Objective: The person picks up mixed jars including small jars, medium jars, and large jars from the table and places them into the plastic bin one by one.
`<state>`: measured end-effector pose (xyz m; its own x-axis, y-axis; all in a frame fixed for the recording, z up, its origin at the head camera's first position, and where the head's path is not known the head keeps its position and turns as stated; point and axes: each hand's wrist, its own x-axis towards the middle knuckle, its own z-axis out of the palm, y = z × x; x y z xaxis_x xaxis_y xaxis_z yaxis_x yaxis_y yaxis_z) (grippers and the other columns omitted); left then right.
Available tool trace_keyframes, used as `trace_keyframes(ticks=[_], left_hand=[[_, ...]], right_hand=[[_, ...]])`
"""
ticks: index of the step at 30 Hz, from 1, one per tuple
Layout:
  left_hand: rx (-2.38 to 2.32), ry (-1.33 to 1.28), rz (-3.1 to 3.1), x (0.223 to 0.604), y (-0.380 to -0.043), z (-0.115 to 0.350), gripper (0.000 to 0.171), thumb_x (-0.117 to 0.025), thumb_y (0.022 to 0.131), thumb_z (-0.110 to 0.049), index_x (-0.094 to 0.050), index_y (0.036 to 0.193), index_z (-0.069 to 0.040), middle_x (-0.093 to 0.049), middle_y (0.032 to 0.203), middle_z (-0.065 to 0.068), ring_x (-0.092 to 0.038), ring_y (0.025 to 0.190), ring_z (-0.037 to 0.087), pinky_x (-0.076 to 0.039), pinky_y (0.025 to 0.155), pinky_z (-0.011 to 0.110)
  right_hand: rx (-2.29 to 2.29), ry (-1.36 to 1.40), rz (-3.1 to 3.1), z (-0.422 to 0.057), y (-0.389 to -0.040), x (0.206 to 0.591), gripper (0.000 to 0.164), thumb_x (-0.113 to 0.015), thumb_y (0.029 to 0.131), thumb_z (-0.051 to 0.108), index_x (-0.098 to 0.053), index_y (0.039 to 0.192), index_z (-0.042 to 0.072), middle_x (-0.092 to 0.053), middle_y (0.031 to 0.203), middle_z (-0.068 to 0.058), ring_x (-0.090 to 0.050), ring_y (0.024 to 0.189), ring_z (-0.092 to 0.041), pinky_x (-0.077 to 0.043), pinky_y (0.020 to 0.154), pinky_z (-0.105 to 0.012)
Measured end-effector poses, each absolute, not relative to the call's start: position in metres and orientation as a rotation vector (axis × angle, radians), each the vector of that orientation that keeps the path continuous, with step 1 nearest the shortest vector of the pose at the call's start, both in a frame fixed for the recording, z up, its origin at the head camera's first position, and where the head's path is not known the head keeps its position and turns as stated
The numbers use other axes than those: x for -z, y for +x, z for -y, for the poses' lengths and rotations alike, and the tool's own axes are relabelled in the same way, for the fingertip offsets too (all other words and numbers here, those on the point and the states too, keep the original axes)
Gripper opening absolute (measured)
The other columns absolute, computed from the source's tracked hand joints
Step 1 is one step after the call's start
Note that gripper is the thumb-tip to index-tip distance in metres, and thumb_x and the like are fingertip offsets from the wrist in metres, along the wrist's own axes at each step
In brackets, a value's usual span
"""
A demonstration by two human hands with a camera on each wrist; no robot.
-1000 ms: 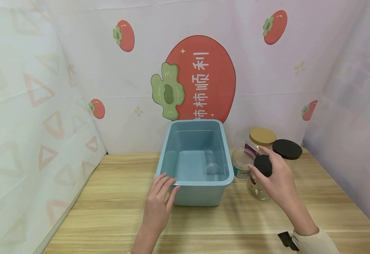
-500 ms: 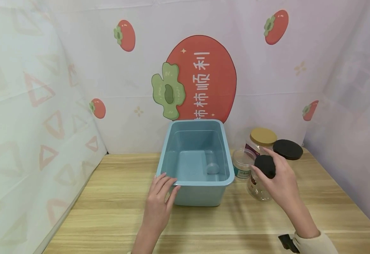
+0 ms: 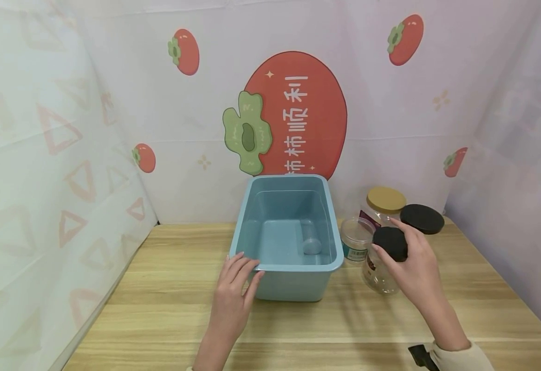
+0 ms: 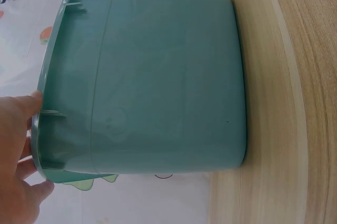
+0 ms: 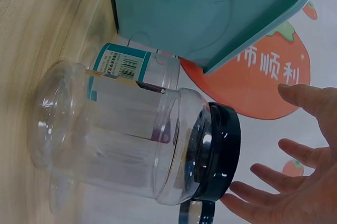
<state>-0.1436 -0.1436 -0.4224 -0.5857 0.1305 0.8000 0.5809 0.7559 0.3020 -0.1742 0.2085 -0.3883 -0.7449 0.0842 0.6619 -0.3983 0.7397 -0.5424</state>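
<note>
a printed backdrop [image 3: 168, 103] is hanging; a clear jar [image 3: 378, 278] is standing upright below the nearer right hand [image 3: 417, 263], which, loosely spread, is holding nothing by its black lid [image 3: 390, 244]; the left hand [image 3: 233, 288] is pinching the blue tub [image 3: 293, 285].

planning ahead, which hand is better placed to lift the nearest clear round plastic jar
Probably the right hand, at its round black lid; the left hand grips the blue rectangular plastic tub.

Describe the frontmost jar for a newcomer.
Find the blue tub; look right to the right hand. Below it stands the clear jar, frontmost. Its black lid separates it from the gold-lidded jar and the teal-labelled jar; the other black lid is farther back.
</note>
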Motion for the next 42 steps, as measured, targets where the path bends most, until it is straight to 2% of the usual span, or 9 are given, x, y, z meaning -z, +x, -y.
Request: trace_keyframes(ticks=[9,19,42], left_hand=[[0.704,-0.529,2.139,0.423,-0.143,0.144,0.026,-0.085,0.086,-0.006,-0.076,0.109,-0.002,-0.074,0.105,0.007,-0.066,0.121,0.036,-0.045,0.109,0.070],[0.712,-0.533,2.138,0.423,-0.144,0.144,0.026,-0.085,0.085,-0.005,-0.076,0.110,-0.002,-0.074,0.105,0.008,-0.067,0.119,0.041,-0.045,0.108,0.071],[0.709,-0.521,2.129,0.425,-0.144,0.143,0.025,-0.085,0.085,-0.006,-0.076,0.109,-0.002,-0.074,0.105,0.007,-0.066,0.121,0.035,-0.045,0.110,0.069]], right_hand=[[-0.906,0.209,2.263,-0.211,-0.175,0.391,0.071,-0.090,0.080,0.002,-0.058,0.143,-0.003,-0.057,0.139,-0.032,-0.050,0.132,-0.054,-0.043,0.101,-0.076],[-0.882,0.206,2.260,-0.216,-0.177,0.395,0.074,-0.092,0.076,0.002,-0.057,0.141,-0.005,-0.057,0.139,-0.034,-0.051,0.130,-0.056,-0.042,0.099,-0.076],[-0.883,0.148,2.345,-0.227,-0.182,0.409,0.082,-0.094,0.075,0.006,-0.052,0.145,-0.005,-0.053,0.140,-0.037,-0.047,0.129,-0.060,-0.040,0.098,-0.080]])
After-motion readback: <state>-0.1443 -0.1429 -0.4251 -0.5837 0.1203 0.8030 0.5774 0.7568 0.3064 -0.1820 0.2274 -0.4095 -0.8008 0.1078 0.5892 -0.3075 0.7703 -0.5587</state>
